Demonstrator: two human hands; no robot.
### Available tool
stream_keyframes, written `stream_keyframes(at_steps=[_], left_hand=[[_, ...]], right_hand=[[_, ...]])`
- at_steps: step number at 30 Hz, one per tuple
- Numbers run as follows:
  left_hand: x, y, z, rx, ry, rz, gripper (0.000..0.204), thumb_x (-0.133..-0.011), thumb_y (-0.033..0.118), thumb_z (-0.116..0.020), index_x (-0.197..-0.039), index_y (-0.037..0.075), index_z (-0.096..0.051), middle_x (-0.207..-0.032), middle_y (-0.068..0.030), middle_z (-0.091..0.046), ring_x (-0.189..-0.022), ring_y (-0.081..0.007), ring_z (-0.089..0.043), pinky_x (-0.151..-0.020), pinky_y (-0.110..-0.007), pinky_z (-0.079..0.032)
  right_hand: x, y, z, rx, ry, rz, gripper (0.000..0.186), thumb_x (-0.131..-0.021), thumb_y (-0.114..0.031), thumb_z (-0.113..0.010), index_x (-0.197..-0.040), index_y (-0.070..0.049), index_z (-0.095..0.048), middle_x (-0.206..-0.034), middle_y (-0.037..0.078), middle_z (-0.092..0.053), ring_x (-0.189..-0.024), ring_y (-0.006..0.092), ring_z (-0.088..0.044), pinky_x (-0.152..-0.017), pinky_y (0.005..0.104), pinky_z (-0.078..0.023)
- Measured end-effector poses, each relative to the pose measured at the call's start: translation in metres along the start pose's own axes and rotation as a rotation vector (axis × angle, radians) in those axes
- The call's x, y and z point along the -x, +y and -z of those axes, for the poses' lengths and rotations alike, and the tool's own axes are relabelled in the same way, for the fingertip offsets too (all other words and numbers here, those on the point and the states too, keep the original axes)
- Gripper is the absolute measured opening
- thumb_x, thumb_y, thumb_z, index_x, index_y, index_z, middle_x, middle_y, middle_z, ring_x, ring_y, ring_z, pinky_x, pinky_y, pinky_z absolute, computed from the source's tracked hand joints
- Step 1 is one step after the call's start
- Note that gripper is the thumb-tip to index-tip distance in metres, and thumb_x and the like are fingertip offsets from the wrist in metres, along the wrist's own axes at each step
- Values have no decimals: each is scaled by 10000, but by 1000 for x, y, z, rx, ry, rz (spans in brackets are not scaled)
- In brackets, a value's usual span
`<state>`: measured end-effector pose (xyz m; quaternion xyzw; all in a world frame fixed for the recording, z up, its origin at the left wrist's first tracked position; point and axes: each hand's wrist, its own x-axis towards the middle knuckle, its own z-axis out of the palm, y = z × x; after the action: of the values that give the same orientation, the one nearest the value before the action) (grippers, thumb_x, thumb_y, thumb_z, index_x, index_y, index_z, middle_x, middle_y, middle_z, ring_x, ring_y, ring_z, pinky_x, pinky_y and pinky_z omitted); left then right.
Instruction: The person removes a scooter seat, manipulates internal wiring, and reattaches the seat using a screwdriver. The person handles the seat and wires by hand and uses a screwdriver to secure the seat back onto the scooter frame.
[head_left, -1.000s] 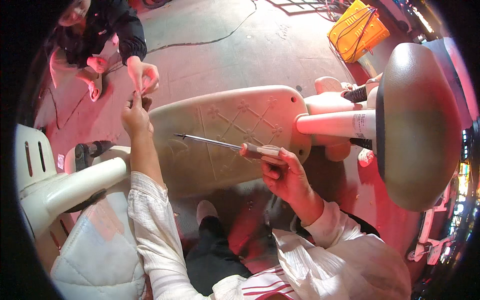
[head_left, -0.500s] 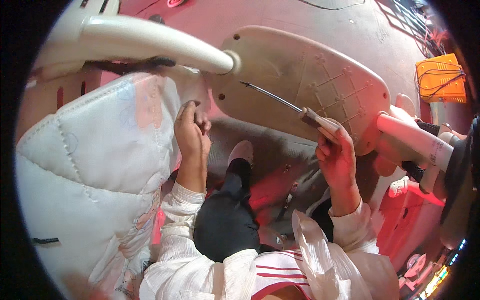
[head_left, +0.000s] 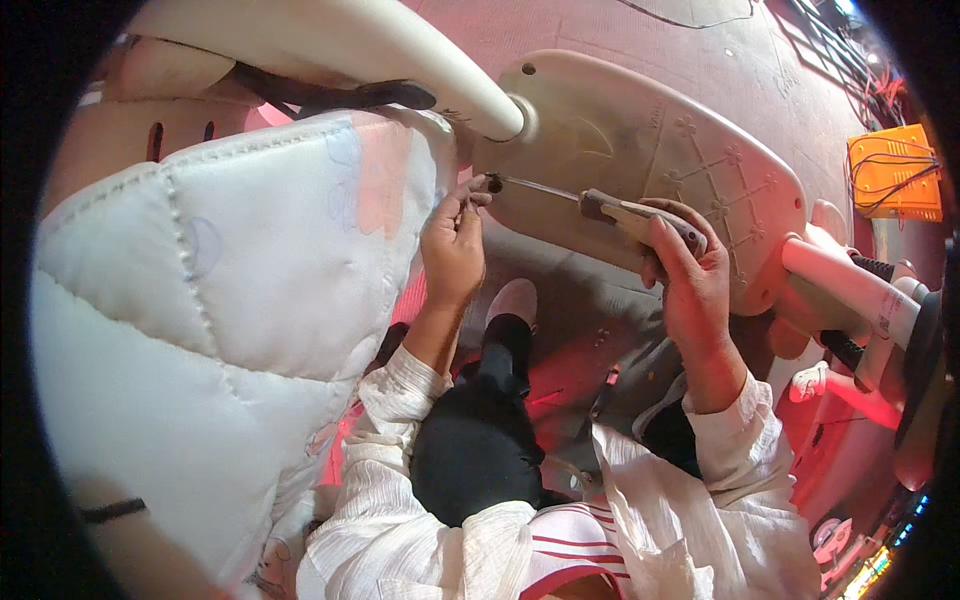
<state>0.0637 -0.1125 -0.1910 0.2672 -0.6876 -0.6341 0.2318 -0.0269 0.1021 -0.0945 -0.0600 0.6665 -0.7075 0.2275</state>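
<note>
My right hand (head_left: 695, 275) is wrapped round the handle of a screwdriver (head_left: 545, 188), whose thin metal shaft points left. At its tip the fingers of my left hand (head_left: 455, 245) are pinched together; a small dark thing shows there, too small to name. Just behind lies a pale plastic board (head_left: 590, 130) with rounded corners, holes near its corners and a raised pattern of lines. The screwdriver tip and my left fingertips are by the board's left edge, over or close to the corner hole there.
A white tube (head_left: 400, 50) meets the board at the upper left, another white tube (head_left: 850, 285) at its right. White quilted padding (head_left: 250, 250) fills the left side. An orange box (head_left: 890, 170) with dark cables stands at the far right. My knee (head_left: 475, 450) is below.
My left hand has risen and moved right to the screwdriver tip, its fingers closing there. The right hand has tilted the screwdriver flatter. The whole view has shifted a little.
</note>
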Motion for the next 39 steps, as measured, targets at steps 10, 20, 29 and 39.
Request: stream_keyframes(at_steps=[10,20,29,39], left_hand=[[-1,1,-4,146,-63,142,291,-925,0,-431,-1165,8,-595,-1019,-59,-645,-609,-29,-472,-500,-172,-386],[-3,-7,2,432,-75,393,251,-924,52,-455,-1126,19,-600,-818,19,-526,-568,-4,-380,-430,-167,-284],[-8,-18,2,312,-81,379,184,-900,51,-430,-1030,66,-560,-655,48,-462,-468,-11,-322,-390,-180,-256],[-4,-5,10,122,-35,68,94,-819,6,-519,-898,56,-523,-743,2,-506,-554,-95,-443,-478,-261,-382]], right_hand=[[-4,-25,-23,396,-133,215,247,-832,-93,-657,-1054,1,-599,-853,52,-657,-709,109,-602,-609,242,-480],[-52,-79,-80,1036,-718,725,226,-708,-213,-653,-808,-26,-573,-789,176,-610,-737,385,-606,-640,471,-485],[-71,-71,-94,1172,-807,668,190,-708,-170,-635,-828,-23,-624,-769,175,-639,-737,354,-640,-652,447,-508],[-68,-56,-120,1389,-631,920,251,-780,-268,-657,-883,-45,-605,-775,112,-638,-646,268,-656,-585,364,-530]])
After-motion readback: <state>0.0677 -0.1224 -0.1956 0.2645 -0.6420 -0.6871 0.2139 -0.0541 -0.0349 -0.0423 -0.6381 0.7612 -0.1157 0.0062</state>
